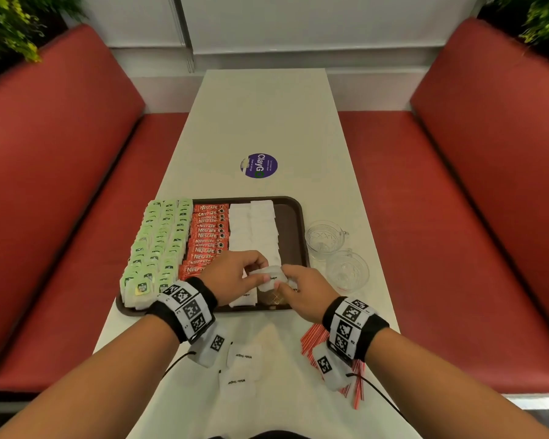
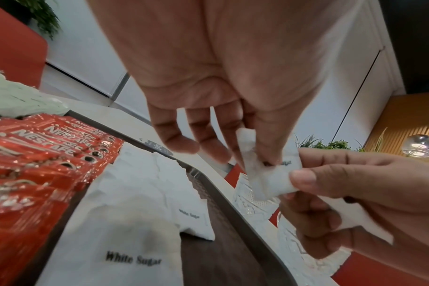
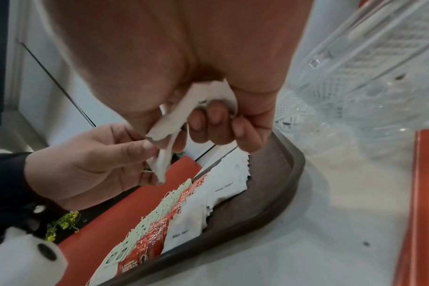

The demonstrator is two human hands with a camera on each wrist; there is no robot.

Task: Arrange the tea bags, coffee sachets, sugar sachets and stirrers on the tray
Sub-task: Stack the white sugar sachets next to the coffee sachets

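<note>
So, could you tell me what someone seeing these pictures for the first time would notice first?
Most likely the brown tray at the table's near end, packed in neat columns: green tea bags on the left, red coffee sachets in the middle, white sugar sachets to their right. Just above its near edge, the left hand and right hand pinch a held sugar sachet between them.

Long white table [image 1: 267,115], red booth benches [image 1: 61,153] either side, white wall [image 1: 298,23], perhaps artificial greenery [image 1: 7,30] above
</note>
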